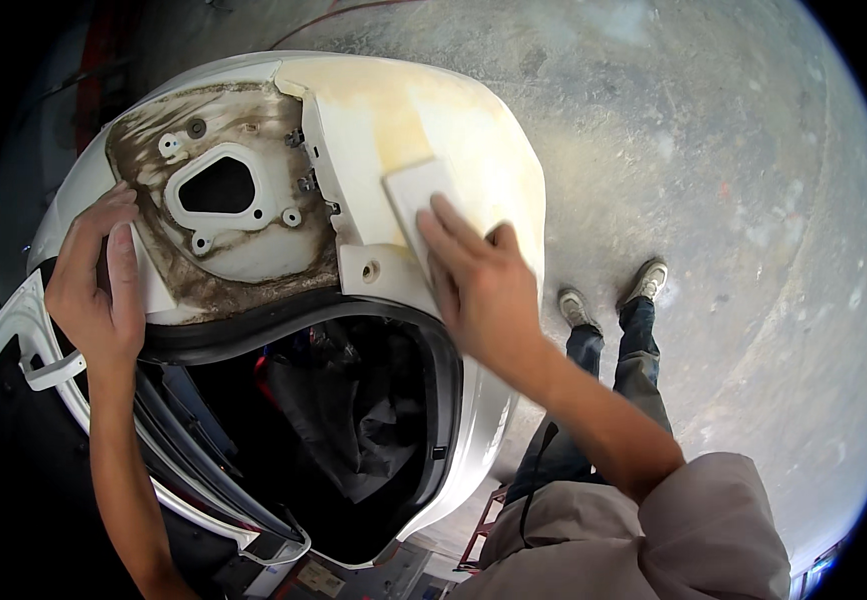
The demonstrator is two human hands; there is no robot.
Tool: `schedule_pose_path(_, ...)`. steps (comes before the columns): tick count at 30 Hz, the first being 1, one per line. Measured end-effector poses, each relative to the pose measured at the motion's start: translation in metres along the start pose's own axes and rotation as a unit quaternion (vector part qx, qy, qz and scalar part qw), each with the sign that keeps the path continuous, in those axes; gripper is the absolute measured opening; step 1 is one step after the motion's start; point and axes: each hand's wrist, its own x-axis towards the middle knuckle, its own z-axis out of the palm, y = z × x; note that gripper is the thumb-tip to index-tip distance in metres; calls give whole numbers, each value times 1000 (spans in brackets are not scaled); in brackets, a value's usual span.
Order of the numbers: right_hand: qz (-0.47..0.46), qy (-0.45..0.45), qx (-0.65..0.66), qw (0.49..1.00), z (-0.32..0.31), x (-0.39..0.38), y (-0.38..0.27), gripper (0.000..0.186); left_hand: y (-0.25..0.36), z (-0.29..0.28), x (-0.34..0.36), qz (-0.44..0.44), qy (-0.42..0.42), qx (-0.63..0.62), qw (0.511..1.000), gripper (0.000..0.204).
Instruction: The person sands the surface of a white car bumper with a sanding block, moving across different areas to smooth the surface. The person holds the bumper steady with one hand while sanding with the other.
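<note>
My right hand (478, 275) presses a pale rectangular block (421, 190), which looks like a sanding block, flat against the white car body panel (498, 170). Its fingers lie over the block's lower part. Yellowish, dulled patches (353, 100) show on the panel's surface around and above the block. On the other side, my left hand (103, 270) rests at the left edge of the dirty lamp recess (283, 255), fingers stretched out and thumb apart. Beneath that hand a white flat piece (153, 280) shows; whether it is loose or part of the body I cannot tell.
Below the recess a black rubber seal (293, 312) borders the car's opening, where crumpled black sheeting (353, 420) lies. A white door or lid edge (33, 300) stands at the left. Grey concrete floor (733, 150) spreads to the right, under my shoes (645, 281).
</note>
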Motion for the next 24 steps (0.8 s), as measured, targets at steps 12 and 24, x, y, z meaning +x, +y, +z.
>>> schedule_pose_path(12, 9, 26, -35, 999, 4, -27, -8, 46, -9, -1, -6, 14, 32, 29, 999, 22)
schedule_pose_path(24, 164, 39, -15, 986, -52, -161, 124, 38, 7, 3, 0, -3, -3, 98, 995, 27)
